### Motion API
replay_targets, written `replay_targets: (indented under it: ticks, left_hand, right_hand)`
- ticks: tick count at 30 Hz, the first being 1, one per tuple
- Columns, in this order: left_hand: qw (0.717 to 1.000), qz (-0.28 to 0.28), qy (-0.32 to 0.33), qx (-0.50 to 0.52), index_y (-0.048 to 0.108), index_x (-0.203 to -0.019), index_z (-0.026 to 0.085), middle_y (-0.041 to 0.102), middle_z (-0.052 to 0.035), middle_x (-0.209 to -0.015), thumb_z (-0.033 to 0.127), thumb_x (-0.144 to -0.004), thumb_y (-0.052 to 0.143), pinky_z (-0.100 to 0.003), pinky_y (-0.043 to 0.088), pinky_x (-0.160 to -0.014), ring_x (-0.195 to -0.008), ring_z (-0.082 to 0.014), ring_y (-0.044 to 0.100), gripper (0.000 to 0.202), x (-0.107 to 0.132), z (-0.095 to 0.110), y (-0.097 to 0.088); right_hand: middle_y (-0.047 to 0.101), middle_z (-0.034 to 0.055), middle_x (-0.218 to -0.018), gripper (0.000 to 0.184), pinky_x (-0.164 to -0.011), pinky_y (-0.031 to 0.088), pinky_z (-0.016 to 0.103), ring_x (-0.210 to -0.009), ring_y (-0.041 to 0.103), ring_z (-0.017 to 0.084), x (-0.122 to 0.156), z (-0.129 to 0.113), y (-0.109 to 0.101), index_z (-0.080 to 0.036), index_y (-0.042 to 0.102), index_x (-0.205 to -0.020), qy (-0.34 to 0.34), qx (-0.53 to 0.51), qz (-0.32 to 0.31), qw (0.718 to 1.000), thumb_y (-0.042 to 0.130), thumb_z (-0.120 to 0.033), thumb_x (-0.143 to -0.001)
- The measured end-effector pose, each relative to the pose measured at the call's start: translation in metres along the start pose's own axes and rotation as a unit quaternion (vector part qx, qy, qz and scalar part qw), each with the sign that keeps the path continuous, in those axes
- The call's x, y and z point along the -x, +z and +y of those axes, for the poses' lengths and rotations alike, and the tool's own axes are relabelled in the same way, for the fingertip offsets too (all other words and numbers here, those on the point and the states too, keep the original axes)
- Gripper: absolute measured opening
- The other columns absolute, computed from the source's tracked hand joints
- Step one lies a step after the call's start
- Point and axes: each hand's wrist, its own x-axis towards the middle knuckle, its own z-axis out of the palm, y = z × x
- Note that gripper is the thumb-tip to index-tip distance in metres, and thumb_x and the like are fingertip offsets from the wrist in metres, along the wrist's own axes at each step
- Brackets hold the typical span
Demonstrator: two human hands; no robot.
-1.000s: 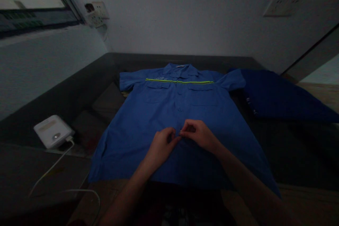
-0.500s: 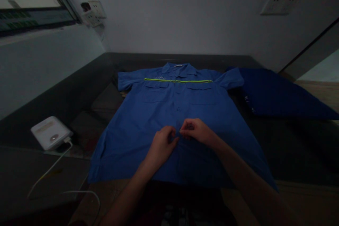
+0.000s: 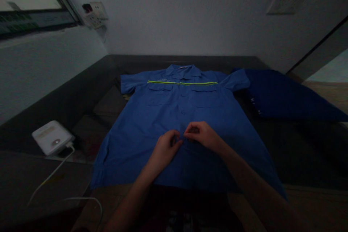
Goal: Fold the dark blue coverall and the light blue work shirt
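A blue short-sleeved work shirt (image 3: 163,116) lies spread flat, collar away from me, with a yellow-green stripe across the chest and two flap pockets. Both hands meet at its front placket, below the middle. My left hand (image 3: 166,148) has thumb and fingers closed on the left side of the placket. From the right, my right hand (image 3: 202,136) pinches the cloth at the same spot, its fingertips almost touching the left ones. Whether a button sits between the fingertips is too dark to make out. Higher up the placket, a button (image 3: 183,112) shows.
A white box-like device (image 3: 53,137) with a white cable (image 3: 54,172) stands at the left. Dark blue folded cloth (image 3: 288,96) lies to the right, partly under the shirt's sleeve. Wall sockets (image 3: 96,12) are at the back left, and another socket plate (image 3: 285,3) is at the right.
Hardly anything differs. Both hands stay at the same place on the placket, with only slight finger movement, and the shirt lies as before.
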Motion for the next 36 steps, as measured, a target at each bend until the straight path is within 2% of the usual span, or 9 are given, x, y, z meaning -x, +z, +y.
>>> replay_targets:
  ticks: [9, 17, 21, 28, 32, 34, 36]
  left_hand:
    - [0.999, 0.027, -0.008, -0.027, 0.053, -0.077, 0.018, 0.051, 0.0049, -0.061, 0.021, -0.079, 0.056, -0.023, 0.032, -0.057, -0.058, -0.0128, 0.049, 0.004, 0.001, 0.000, 0.004]
    - [1.000, 0.001, 0.004, -0.011, 0.056, -0.075, 0.018, 0.054, 0.0024, -0.064, 0.029, -0.085, 0.048, -0.023, 0.035, -0.059, -0.060, -0.0132, 0.050, 0.017, 0.001, 0.002, 0.000]
    - [0.998, 0.021, 0.015, -0.051, 0.054, -0.074, 0.018, 0.053, 0.0031, -0.061, 0.028, -0.085, 0.048, -0.022, 0.032, -0.056, -0.057, -0.0124, 0.048, 0.017, 0.002, -0.001, 0.004]
    - [0.988, 0.043, 0.031, -0.146, 0.052, -0.072, 0.019, 0.051, 0.0033, -0.060, 0.024, -0.088, 0.046, -0.024, 0.030, -0.056, -0.055, -0.0128, 0.048, 0.018, 0.001, -0.002, 0.008]
    - [0.978, 0.036, 0.045, -0.200, 0.055, -0.076, 0.019, 0.059, -0.0011, -0.072, 0.023, -0.090, 0.046, -0.026, 0.038, -0.062, -0.067, -0.0160, 0.055, 0.017, 0.004, -0.001, 0.007]
    - [0.973, 0.054, 0.064, -0.216, 0.057, -0.089, 0.018, 0.062, -0.0045, -0.086, 0.024, -0.090, 0.048, -0.031, 0.044, -0.071, -0.081, -0.0196, 0.059, 0.011, 0.008, -0.003, 0.006]
    - [0.965, 0.085, 0.093, -0.228, 0.056, -0.107, 0.019, 0.062, -0.0077, -0.103, 0.025, -0.090, 0.051, -0.037, 0.046, -0.082, -0.097, -0.0230, 0.057, 0.019, 0.013, -0.006, 0.004]
  right_hand:
    - [0.061, -0.0015, -0.057, 0.026, -0.054, 0.046, 0.024, -0.054, 0.057, 0.012, 0.001, 0.000, 0.000, -0.016, 0.063, -0.069, -0.003, -0.002, -0.007, 1.000, 0.075, -0.039, -0.066]
    - [0.063, -0.0003, -0.062, 0.014, -0.059, 0.046, 0.025, -0.059, 0.058, 0.013, 0.003, -0.002, -0.003, -0.016, 0.067, -0.074, -0.012, 0.031, -0.004, 0.999, 0.068, -0.029, -0.070]
    - [0.061, -0.0011, -0.061, 0.009, -0.055, 0.042, 0.023, -0.057, 0.055, 0.012, 0.003, 0.000, -0.005, -0.015, 0.065, -0.070, -0.010, 0.080, 0.020, 0.997, 0.069, -0.023, -0.069]
    - [0.063, -0.0007, -0.062, 0.005, -0.057, 0.041, 0.023, -0.059, 0.056, 0.012, 0.003, 0.000, 0.000, -0.015, 0.066, -0.070, -0.017, 0.157, 0.012, 0.987, 0.067, -0.018, -0.074]
    - [0.065, 0.0011, -0.070, 0.004, -0.062, 0.044, 0.025, -0.066, 0.059, 0.014, 0.008, -0.002, 0.001, -0.016, 0.066, -0.074, -0.060, 0.230, 0.022, 0.971, 0.066, -0.017, -0.078]
    - [0.066, 0.0030, -0.079, 0.003, -0.070, 0.047, 0.028, -0.075, 0.061, 0.016, 0.015, -0.003, 0.001, -0.017, 0.066, -0.079, -0.095, 0.296, 0.054, 0.949, 0.064, -0.018, -0.081]
    - [0.066, 0.0060, -0.094, 0.008, -0.082, 0.048, 0.033, -0.090, 0.061, 0.019, 0.027, -0.001, 0.000, -0.018, 0.067, -0.090, -0.122, 0.360, 0.097, 0.920, 0.062, -0.020, -0.084]
